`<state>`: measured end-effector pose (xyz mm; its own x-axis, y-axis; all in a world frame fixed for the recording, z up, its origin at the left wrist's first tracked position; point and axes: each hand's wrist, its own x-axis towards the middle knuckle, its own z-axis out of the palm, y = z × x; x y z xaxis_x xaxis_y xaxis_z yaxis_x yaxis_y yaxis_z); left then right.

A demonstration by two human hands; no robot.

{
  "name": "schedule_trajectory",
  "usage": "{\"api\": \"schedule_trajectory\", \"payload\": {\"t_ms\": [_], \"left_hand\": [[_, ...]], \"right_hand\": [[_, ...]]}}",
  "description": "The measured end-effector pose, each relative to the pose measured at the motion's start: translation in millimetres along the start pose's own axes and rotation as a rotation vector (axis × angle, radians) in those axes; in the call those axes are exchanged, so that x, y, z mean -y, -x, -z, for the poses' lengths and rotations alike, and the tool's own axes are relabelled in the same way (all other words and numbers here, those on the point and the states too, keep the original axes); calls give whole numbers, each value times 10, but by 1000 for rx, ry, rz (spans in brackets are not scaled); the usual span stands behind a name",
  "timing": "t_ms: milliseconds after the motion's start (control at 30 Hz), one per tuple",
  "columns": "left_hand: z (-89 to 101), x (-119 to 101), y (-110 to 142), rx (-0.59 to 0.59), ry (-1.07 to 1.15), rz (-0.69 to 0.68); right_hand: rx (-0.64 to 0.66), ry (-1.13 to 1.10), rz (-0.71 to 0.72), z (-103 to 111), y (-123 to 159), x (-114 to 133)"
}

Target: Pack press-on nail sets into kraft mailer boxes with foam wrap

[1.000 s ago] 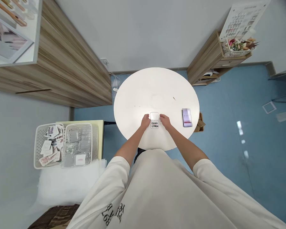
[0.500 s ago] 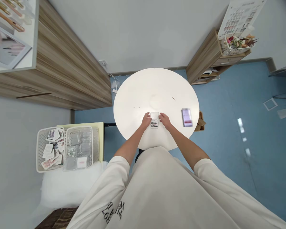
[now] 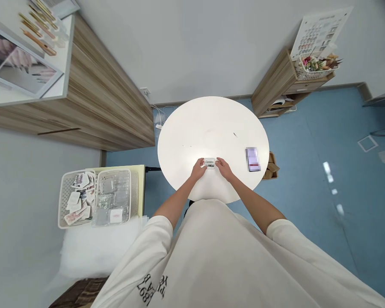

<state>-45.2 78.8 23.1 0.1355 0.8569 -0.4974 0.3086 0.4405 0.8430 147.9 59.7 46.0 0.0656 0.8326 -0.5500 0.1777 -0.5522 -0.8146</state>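
Your left hand (image 3: 198,169) pinches the left end of the small box (image 3: 209,163). The box is between your hands, over the near part of the white surface (image 3: 208,115); I can't tell if it touches. Squeezing one side harder might tip it and jumble the dark bits (image 3: 211,166) inside, too tiny to make out. Your right hand (image 3: 224,168) pinches the right end, hiding it. Farther right, a purple thing (image 3: 253,159) is blurry.

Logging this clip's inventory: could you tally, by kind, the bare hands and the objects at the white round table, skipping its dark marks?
Hands: 2 (left hand, right hand)
Small case: 1
Purple rectangular item: 1
Total: 4
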Motion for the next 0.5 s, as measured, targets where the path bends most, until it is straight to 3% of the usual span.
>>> {"api": "schedule_trajectory", "payload": {"t_ms": [267,400,500], "left_hand": [[-11,165,146,57,-135,55],[23,180,273,66,-397,-131],[45,220,375,152,-580,-295]], "right_hand": [[50,162,-8,-81,116,-276],[64,427,93,-81,187,-372],[135,713,173,-84,254,-408]]}}
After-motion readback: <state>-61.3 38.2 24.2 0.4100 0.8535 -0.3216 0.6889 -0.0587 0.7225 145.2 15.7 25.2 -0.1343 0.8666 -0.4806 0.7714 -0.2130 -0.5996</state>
